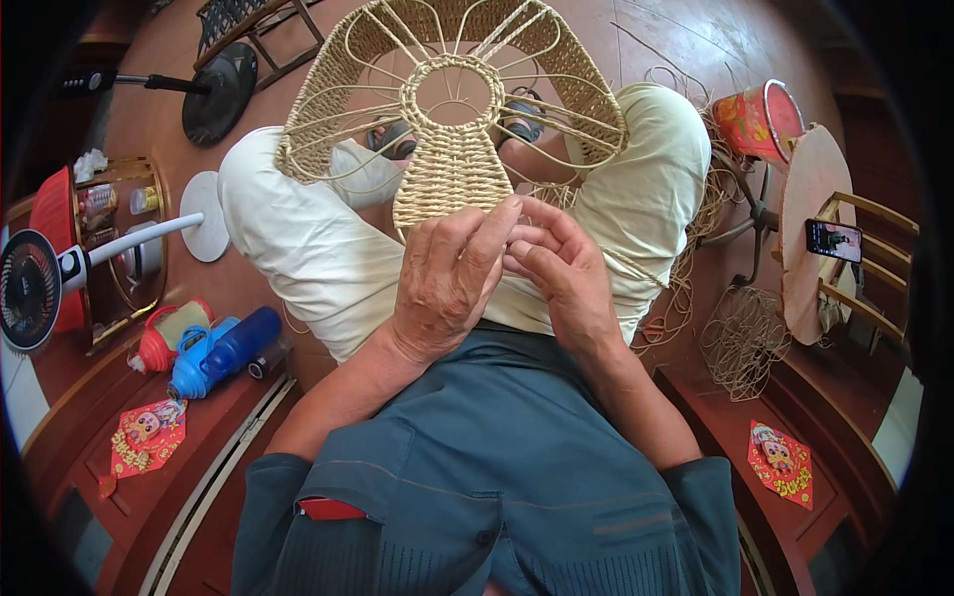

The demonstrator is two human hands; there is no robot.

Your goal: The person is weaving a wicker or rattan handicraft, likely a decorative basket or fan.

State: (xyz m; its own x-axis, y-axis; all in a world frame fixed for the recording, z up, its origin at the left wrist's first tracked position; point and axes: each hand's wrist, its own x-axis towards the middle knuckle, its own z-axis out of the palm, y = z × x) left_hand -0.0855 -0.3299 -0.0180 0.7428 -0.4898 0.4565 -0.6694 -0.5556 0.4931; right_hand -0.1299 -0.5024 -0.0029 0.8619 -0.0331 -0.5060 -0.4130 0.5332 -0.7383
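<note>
Between my knees rests a woven straw basket (452, 179) on a wire frame, with a braided ring, wire loops, and a curved woven side wall at the far edge. A narrow woven panel runs from the ring toward me. My left hand (452, 278) lies at the near end of this panel, its fingers bent together toward the right. Close against it, my right hand (566, 273) is closed, thumb and fingers drawn together at the left fingertips. What the fingers hold is hidden or too thin to make out. Loose straw cord (545, 195) lies just beyond the right hand.
Coiled cord (745, 343) lies on the floor at right, near a red bucket (760, 121) and a round-topped stool (810, 228) with a phone (834, 240). At left are a small fan (30, 290), a blue bottle (241, 348) and a black round-based stand (219, 94).
</note>
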